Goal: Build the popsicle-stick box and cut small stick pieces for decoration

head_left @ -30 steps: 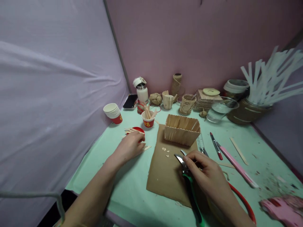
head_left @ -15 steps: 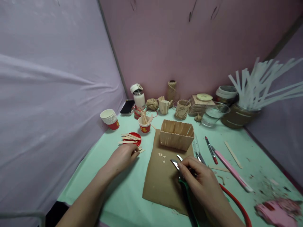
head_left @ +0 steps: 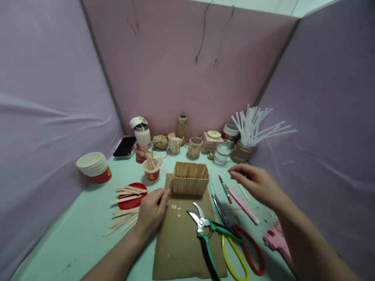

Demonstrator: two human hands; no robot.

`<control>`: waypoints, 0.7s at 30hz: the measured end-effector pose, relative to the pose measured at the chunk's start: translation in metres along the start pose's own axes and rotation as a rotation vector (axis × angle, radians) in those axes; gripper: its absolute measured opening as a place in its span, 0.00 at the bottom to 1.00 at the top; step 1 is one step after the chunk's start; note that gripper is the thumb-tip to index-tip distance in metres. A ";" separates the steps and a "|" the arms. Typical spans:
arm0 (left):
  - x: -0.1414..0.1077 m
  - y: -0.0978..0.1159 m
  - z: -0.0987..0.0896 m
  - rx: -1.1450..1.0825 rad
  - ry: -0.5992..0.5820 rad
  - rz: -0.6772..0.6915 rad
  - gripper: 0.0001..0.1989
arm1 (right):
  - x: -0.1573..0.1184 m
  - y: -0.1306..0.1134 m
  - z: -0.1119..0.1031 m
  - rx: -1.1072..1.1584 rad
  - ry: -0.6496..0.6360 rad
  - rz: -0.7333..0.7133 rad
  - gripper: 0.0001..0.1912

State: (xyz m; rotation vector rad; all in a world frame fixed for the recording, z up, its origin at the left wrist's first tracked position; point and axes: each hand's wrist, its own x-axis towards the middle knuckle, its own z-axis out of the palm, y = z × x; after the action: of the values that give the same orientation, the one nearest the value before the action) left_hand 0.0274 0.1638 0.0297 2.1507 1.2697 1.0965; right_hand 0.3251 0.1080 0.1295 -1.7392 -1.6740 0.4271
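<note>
My left hand (head_left: 152, 210) rests closed at the left edge of a brown cardboard sheet (head_left: 175, 249); whatever its curled fingers hold, if anything, is hidden. Beside it, several flat wooden craft sticks (head_left: 124, 218) lie on the table, others on a red plate (head_left: 143, 189). My right hand (head_left: 254, 183) hovers over the table's right side, thumb and fingers slightly apart, above a wooden stick (head_left: 243, 192). Pruning shears (head_left: 202, 223) with green-black handles lie on the cardboard, blades spread. Just behind are small wood offcuts (head_left: 176, 209) and a box made of craft sticks (head_left: 190, 185).
Red-and-yellow-handled scissors (head_left: 224, 216), a red pen (head_left: 225, 189), a pink craft knife (head_left: 243, 205) and a pink glue gun (head_left: 277, 238) lie at right. Stacked paper cups (head_left: 95, 168) and a cup of sticks (head_left: 151, 171) stand left; a water bowl (head_left: 224, 151) stands behind.
My right hand has let go of the pruning shears, now lying on the cardboard, and moved right. My left hand has left the sticks by the plate for the cardboard's edge. The view has shifted.
</note>
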 end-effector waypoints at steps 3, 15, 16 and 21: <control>-0.008 -0.005 0.005 -0.008 -0.037 0.037 0.16 | 0.038 0.022 -0.012 -0.087 0.102 0.056 0.16; -0.007 -0.018 0.005 0.000 0.021 0.075 0.11 | 0.078 0.057 -0.057 -0.421 0.256 0.156 0.11; -0.007 -0.019 0.005 0.004 0.016 0.075 0.11 | 0.079 0.059 -0.057 -0.434 0.234 0.163 0.11; -0.005 -0.018 0.006 0.002 -0.002 0.087 0.11 | 0.101 0.055 -0.044 -0.483 0.169 0.123 0.10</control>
State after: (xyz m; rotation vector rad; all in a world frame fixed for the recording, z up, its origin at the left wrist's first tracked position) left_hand 0.0210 0.1684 0.0117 2.2272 1.1868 1.1278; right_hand 0.4074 0.1977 0.1466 -2.1630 -1.6414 -0.0839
